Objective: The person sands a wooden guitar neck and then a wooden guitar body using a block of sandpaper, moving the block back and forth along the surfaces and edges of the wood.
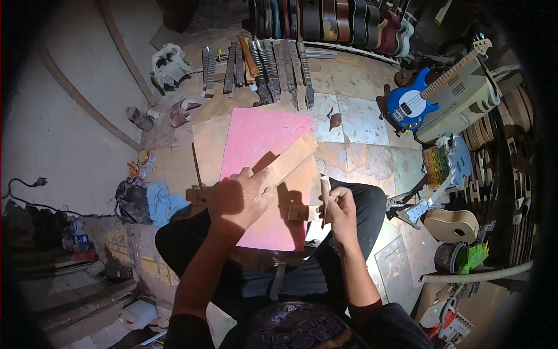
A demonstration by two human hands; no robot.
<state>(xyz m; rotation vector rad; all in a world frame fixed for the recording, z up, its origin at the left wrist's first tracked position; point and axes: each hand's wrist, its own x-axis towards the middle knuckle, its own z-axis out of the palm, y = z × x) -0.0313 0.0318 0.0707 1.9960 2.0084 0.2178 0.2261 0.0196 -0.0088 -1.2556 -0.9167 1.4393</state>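
While the pale wall point(81, 99) fills the left of the frame, a row of guitar bodies point(343, 20) stands along the top, and a blue bass guitar point(407, 104) leans at the upper right. Next in size, the pink board point(261, 139) lies in the middle of the frame, its lower end reaching between the person's bent legs point(370, 209); beyond its far edge, guitar necks point(286, 64) lie side by side at upper centre. Over the pink board, slanting up toward the right, is the wooden block point(290, 160), a long pale piece with its far end near the board's right edge. The left hand point(237, 200) is wrapped over the block's lower end, its fingers closed firmly around the wood. Right of centre, the right hand point(342, 210) pinches a thin, curved tan strip point(325, 192) between thumb and fingers, with no visible gap in the pinch; whether it is wood or abrasive sheet, I cannot tell. Smallest of all, a short wooden piece point(298, 213) sits just left of that hand, and whether they touch is unclear. The step in hand appears to be shaping or smoothing the block, with the strip apart from it at this moment. The next move probably calls for a steady left hold and for bringing the strip flat against the wood.
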